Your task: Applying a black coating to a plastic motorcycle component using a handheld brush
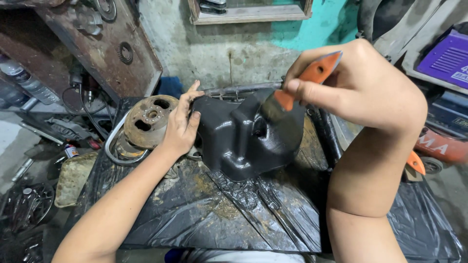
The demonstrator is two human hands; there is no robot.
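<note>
A glossy black moulded metal pan point(243, 141) stands tilted on a bench covered with black plastic sheet point(204, 214). My left hand point(181, 125) rests flat against the pan's left side and steadies it. My right hand point(360, 87) grips a paintbrush with an orange handle point(312, 78). Its dark bristles touch the pan's upper right face. A rusty round wheel-like part point(148, 121) lies just left of my left hand.
A metal rod point(243, 88) runs behind the pan. A rusty shelf point(97, 53) with gears leans at the upper left. Bottles, cables and scrap parts point(44, 146) crowd the left. A purple machine point(446, 61) and an orange tool point(441, 148) sit at the right.
</note>
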